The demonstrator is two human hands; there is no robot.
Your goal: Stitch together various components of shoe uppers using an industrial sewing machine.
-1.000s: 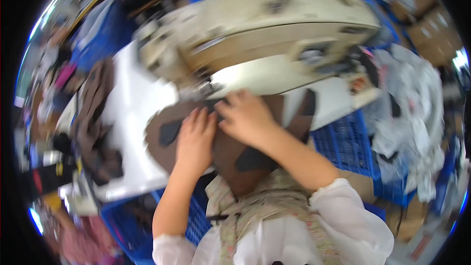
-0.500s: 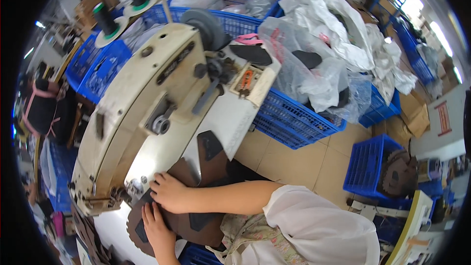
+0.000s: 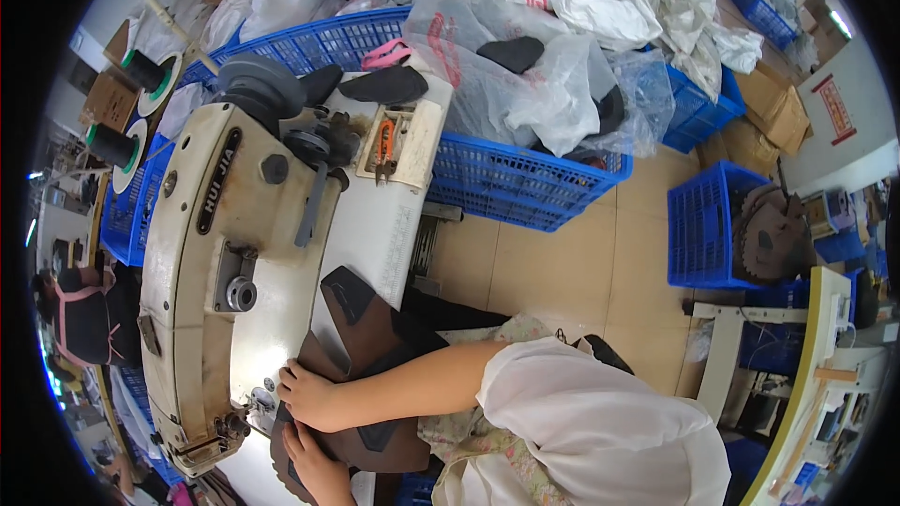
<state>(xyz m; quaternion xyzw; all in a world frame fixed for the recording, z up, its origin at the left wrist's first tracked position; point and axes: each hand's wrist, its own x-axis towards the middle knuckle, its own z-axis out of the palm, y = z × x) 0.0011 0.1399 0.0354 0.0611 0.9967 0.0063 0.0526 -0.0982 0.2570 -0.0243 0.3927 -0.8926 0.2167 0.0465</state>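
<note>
A brown sheet of leather-like material (image 3: 384,323) with dark patches and a scalloped edge lies on the white bed of a cream sewing machine (image 3: 192,272). My right hand (image 3: 314,400) rests on the sheet with fingers spread, right beside the presser foot (image 3: 261,403). Just below it my left hand (image 3: 319,468) presses flat on the same sheet, its fingers stretched toward the foot. One dark angular patch (image 3: 347,294) shows on the sheet's far part. The needle point is too small to make out.
Orange-handled snips (image 3: 385,145) lie in a tray on the machine bed, near dark cut pieces (image 3: 384,85). Beyond stands a blue crate (image 3: 525,189) under plastic bags. Two thread cones (image 3: 112,145) stand at left. Another blue crate (image 3: 694,234) holds brown scalloped pieces.
The view has turned and shifted, so the machine and crates appear in other places. Both hands stay on the brown sheet beside the presser foot.
</note>
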